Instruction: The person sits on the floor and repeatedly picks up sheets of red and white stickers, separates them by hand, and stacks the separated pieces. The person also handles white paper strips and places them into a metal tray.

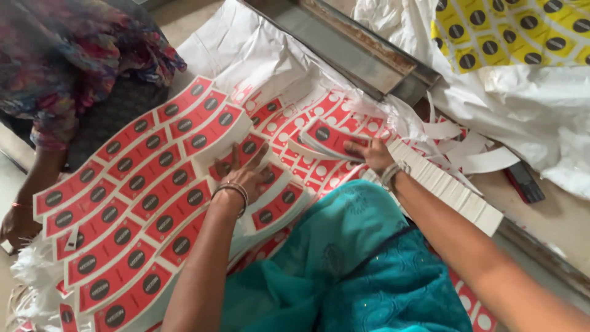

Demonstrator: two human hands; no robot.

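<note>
Your left hand point(246, 175) lay flat, fingers spread, on red label sheets point(153, 184); your right hand point(369, 154) gripped a small gathered stack point(329, 138). Most sheets were ungathered, fanned beside you.

Work surface was covered in crumpled white sheeting point(258, 49). A long grey metal bar point(350, 46) with rusty edges ran diagonally across the top. Bare beige tabletop point(553, 215) showed at right. Pale floor point(184, 15) lay beyond, under soft, even daylight.
</note>
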